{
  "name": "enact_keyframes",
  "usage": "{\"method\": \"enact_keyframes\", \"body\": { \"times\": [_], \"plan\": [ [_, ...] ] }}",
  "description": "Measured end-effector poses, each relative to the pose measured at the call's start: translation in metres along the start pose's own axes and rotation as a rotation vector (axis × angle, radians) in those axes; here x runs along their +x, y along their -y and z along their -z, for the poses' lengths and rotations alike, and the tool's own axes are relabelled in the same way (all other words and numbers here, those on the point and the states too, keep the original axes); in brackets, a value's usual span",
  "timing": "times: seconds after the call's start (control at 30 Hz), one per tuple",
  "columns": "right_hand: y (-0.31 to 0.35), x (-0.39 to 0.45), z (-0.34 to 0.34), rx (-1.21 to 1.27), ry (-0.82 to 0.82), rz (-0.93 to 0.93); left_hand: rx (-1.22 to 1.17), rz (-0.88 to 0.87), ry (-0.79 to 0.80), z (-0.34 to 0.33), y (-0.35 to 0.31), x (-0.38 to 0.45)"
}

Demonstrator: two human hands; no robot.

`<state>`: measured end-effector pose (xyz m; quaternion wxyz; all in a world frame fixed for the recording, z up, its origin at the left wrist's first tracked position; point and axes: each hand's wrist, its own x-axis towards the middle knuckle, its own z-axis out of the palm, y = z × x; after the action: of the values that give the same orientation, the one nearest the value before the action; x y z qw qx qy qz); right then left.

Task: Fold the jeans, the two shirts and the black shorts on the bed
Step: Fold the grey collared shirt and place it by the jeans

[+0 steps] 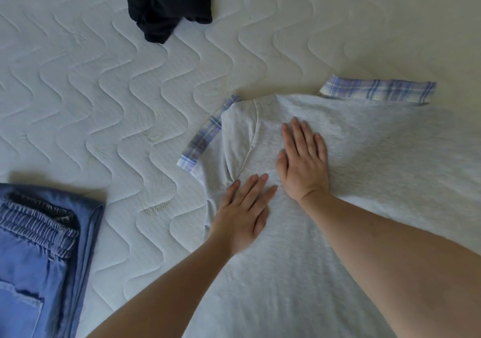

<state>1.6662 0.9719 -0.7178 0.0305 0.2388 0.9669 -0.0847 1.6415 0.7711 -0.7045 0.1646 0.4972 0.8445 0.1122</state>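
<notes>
The black shorts (166, 2) lie crumpled at the far edge of the bed (104, 90), left of its middle and well apart from everything else. The jeans (39, 254) sit folded at the near left corner, elastic waistband uppermost, with a stitched pocket showing near the bottom edge of the view. Bare mattress lies between them and the shirt, so nothing stands in the way of the hands.

The bed is covered in a white quilted surface stitched in wavy lines, with a few faint yellowish marks near its middle. No more of the room shows.

A light grey shirt (364, 168) is spread flat over the right half of the bed, running to the near and right edges. Its sleeves end in blue-and-white plaid cuffs: one cuff (201, 136) points toward the left, the other cuff (377, 90) lies along the shirt's far side. A second shirt cannot be made out.

Both forearms, bare, reach in from the near edge. The left hand (242, 215) lies palm down on the shirt by the sleeve seam, fingers straight and together, gripping nothing. The right hand (303, 160) lies just beyond it, also flat and spread on the grey cloth, fingers pointing toward the far edge, holding nothing. The two hands are just beside each other, not touching.
</notes>
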Motion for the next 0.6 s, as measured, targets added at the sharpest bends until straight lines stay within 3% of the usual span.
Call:
{"method": "enact_keyframes", "body": {
  "times": [0.1,0.17,0.23,0.3,0.37,0.47,0.6],
  "plan": [
    [0.000,0.001,-0.003,-0.015,-0.013,-0.007,-0.323,-0.071,-0.235,0.028,0.016,0.008],
    [-0.001,0.002,-0.004,-0.006,-0.012,-0.002,-0.293,-0.101,-0.335,0.056,0.031,0.030],
    [-0.001,0.002,-0.004,-0.011,-0.014,0.001,-0.190,-0.015,-0.347,0.080,0.051,0.067],
    [0.000,0.003,-0.004,-0.023,-0.008,-0.004,-0.117,0.087,-0.236,0.096,0.073,0.106],
    [0.000,0.003,-0.004,-0.028,-0.005,-0.007,-0.113,0.109,0.010,0.107,0.095,0.136],
    [-0.001,0.002,-0.004,-0.032,-0.003,-0.009,-0.072,-0.025,0.298,0.123,0.117,0.165],
    [0.000,0.002,-0.004,-0.035,0.011,-0.006,0.094,-0.230,0.387,0.140,0.128,0.173]
  ]
}}
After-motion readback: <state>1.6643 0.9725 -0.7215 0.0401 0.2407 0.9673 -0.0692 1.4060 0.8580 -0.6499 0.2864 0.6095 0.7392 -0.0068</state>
